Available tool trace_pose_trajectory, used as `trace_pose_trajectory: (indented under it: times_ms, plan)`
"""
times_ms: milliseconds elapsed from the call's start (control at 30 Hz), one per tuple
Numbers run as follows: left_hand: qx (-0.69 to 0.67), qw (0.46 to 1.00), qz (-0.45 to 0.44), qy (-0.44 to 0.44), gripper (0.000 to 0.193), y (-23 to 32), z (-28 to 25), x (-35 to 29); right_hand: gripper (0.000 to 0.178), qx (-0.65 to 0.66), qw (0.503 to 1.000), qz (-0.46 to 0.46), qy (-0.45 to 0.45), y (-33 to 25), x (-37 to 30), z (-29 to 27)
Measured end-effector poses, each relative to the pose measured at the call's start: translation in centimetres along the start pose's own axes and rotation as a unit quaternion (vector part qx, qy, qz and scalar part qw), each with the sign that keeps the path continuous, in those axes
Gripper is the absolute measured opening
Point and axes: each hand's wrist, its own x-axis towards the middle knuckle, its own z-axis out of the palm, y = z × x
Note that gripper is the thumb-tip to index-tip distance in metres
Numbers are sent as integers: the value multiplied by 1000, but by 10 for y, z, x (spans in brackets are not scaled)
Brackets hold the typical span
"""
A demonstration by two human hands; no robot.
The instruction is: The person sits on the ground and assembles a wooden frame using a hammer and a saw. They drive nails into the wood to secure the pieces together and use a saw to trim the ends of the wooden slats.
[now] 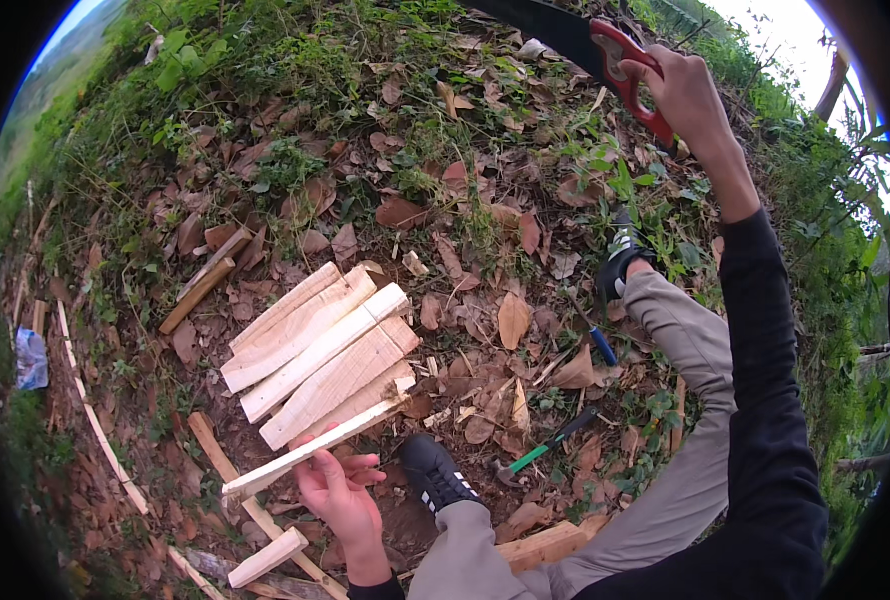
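My left hand (343, 505) pinches a pale wooden slat (305, 452), thumb on the near side, a fingertip showing behind it, the other fingers loose. The slat is tilted on its edge beside several similar flat boards (315, 350) laid side by side on the ground. Far out at the upper right, my right hand (680, 88) is wrapped round the red handle (620, 50) of a handsaw. Its dark blade (540, 22) points up and left, partly cut off by the picture's edge.
A hammer with a green and black handle (555, 442) and a blue-handled tool (601, 345) lie among dry leaves between my feet. A wooden block (545, 545) is beneath my legs. Long strips (215, 445) and a short piece (268, 558) lie lower left; a plastic bag (31, 358) is farther left.
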Motion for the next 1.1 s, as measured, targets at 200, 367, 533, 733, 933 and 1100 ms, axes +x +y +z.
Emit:
trace_pose_trajectory:
  times_ms: [200, 367, 533, 733, 933, 1100]
  plan:
    - [26, 999, -3, -27, 37, 0, 2, 0, 45, 25, 999, 23, 5, 6, -8, 47]
    - [46, 997, 30, -50, 35, -3, -9, 4, 40, 287, 929, 233, 20, -20, -44, 52]
    - [16, 993, 39, -106, 32, -13, -21, 11, 20, 674, 677, 286, -73, -100, -165, 67]
    - [113, 978, 93, -152, 38, -26, -28, 10, 20, 583, 711, 330, -214, -187, -302, 101]
    - [74, 981, 100, -148, 39, -22, -33, 14, 43, 420, 836, 285, -209, -231, -350, 106]
    - [-287, 957, 34, -8, 40, 1, -15, 16, 43, 397, 846, 291, -204, -237, -360, 118]
